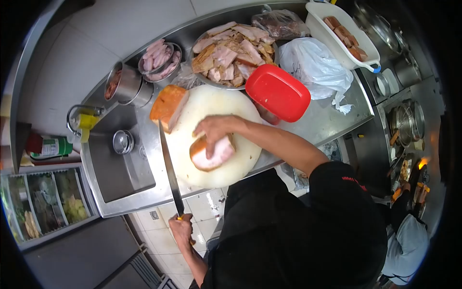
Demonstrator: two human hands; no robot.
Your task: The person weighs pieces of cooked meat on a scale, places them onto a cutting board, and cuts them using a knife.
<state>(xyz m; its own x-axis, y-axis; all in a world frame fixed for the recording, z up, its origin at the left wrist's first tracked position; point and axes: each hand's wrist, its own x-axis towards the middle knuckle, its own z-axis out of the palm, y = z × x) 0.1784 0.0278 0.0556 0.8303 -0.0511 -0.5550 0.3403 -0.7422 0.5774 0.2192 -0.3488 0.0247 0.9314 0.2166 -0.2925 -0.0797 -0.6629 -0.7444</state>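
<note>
My left hand (181, 232) is closed around the orange handle of a long knife (170, 168), held out past the counter's front edge. The blade points away from me, and its tip is at the lower left edge of a brown-skinned block of pork (168, 107). On the round white cutting board (199, 176) lies another piece of pork (222, 153), pale pink on its cut face. My right hand (215, 130) grips this piece from above, its fingers bent over the meat.
Behind the board stands a large bowl of sliced meat (231, 50), with a red tray (279, 93) and a white bag (315, 67) to its right. A sink (120, 168) is on the left. Farther right, a flame (423, 163) burns near another person (406, 245).
</note>
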